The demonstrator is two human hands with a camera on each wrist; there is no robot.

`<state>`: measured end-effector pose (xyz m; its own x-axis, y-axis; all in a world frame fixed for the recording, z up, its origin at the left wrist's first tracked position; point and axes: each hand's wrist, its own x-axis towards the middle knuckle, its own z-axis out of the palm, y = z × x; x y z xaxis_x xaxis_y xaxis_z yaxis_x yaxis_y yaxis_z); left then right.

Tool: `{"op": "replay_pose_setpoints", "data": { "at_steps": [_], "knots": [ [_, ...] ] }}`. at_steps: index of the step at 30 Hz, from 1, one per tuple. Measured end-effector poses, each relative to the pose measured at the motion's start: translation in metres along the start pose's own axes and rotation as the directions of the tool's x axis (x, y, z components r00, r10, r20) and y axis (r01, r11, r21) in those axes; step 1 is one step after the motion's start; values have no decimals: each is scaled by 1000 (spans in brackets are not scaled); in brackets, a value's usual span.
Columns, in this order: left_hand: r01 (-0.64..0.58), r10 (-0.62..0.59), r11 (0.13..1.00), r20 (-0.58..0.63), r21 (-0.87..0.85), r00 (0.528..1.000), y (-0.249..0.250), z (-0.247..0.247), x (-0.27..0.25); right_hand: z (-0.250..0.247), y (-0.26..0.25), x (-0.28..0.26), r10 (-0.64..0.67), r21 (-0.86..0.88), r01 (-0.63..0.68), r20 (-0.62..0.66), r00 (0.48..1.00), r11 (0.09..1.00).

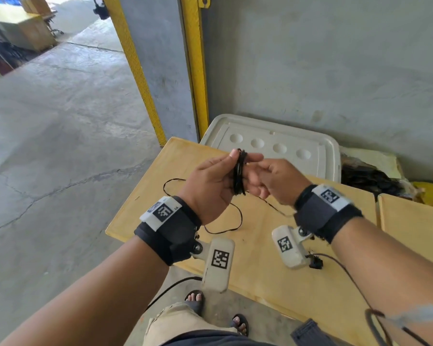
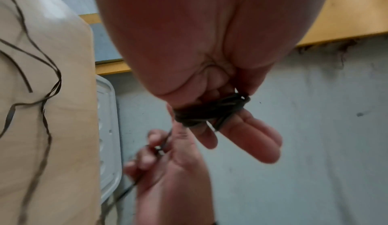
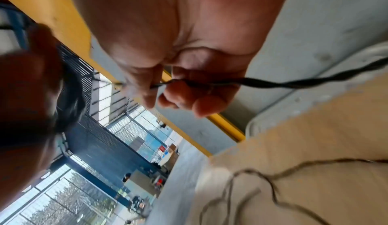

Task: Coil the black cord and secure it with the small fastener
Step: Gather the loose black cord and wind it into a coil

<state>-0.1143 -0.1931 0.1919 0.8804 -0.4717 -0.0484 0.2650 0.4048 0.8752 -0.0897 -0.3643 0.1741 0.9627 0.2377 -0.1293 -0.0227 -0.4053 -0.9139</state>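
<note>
A thin black cord is wound into a small coil (image 1: 239, 176) around the straight fingers of my left hand (image 1: 225, 168), held above the wooden table. The thumb presses the coil (image 2: 210, 110) against those fingers. My right hand (image 1: 263, 181) sits just right of the coil and pinches the free strand (image 3: 293, 84) between thumb and fingers (image 3: 178, 94). The rest of the cord (image 1: 240, 216) trails down in loose loops onto the table under my wrists. No small fastener shows in any view.
The pale wooden table (image 1: 260, 265) stands against a grey wall, with a second board (image 1: 410, 226) to its right. A white plastic lid (image 1: 285, 146) lies behind it, beside a yellow post (image 1: 198, 71) and dark debris (image 1: 368, 178). Concrete floor is on the left.
</note>
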Motion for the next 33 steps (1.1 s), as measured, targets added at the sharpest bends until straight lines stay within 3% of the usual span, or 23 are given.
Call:
{"op": "replay_pose_setpoints", "data": {
  "at_steps": [4, 8, 12, 15, 19, 21, 23, 25, 28, 31, 33],
  "knots": [
    [-101, 83, 986, -139, -131, 987, 8, -11, 7, 33, 23, -15, -13, -47, 15, 54, 998, 999],
    [-175, 122, 966, -261, -190, 958, 10, -22, 13, 49, 25, -26, 23, -318, 53, 231, 973, 947],
    [-185, 143, 979, -349, -88, 926, 6, -34, 18, 42, -8, -33, -50, -501, 201, 299, 953, 842],
    [-78, 119, 988, -340, 131, 933, 2, -36, 19, 23, -39, -32, -174, -589, 309, 276, 945, 747],
    [58, 30, 959, -302, 278, 953, 1, -36, 17, 4, -76, -28, -206, -661, 372, 318, 926, 651],
    [113, -27, 902, -209, 416, 978, 3, -35, 15, -6, -89, -19, -215, -682, 365, 297, 930, 633],
    [154, -120, 886, -103, 437, 987, 7, -33, 11, -17, -98, -5, -246, -701, 354, 255, 935, 619],
    [190, -186, 907, -48, 377, 981, 12, -33, 7, -27, -100, 8, -276, -694, 336, 201, 940, 637],
    [186, -203, 952, 46, 244, 978, 21, -38, 3, -28, -87, 27, -309, -600, 287, 68, 948, 747],
    [139, -155, 982, 127, 124, 980, 31, -46, 1, -15, -68, 40, -265, -365, 213, -99, 959, 906],
    [98, -106, 994, 156, 56, 982, 38, -52, 3, -1, -53, 44, -165, -181, 128, -207, 964, 975]
  ]
}}
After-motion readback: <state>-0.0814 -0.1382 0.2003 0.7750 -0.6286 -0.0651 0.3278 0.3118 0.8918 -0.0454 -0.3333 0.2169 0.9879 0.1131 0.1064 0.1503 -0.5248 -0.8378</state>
